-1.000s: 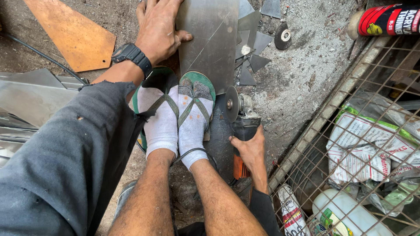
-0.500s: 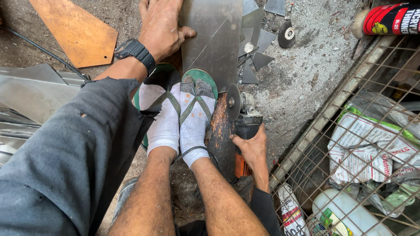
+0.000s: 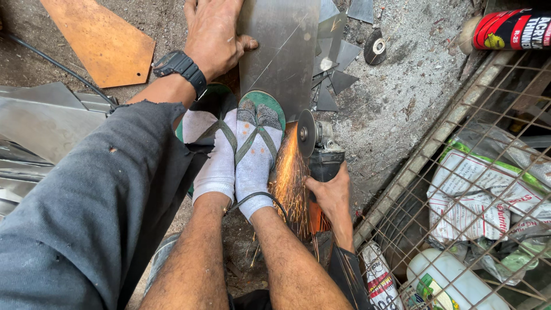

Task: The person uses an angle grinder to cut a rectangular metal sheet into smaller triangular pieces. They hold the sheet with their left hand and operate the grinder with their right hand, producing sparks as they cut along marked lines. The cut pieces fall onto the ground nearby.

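With the left hand (image 3: 213, 35) spread flat on the steel sheet (image 3: 281, 51), the right hand (image 3: 330, 195) gripped the sparking angle grinder (image 3: 318, 152) at its six o'clock edge, so the cut looked barely begun.

Red and black labelled can (image 3: 511, 28) lying top right | white, green-edged printed bags (image 3: 488, 189) behind wire mesh, right | white bottle with green label (image 3: 445, 281) bottom right | printed white packet (image 3: 379, 275) beside

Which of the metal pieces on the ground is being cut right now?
The long grey steel sheet under the left hand and the feet; sparks fly where the grinder meets it. The small triangular offcuts lie untouched.
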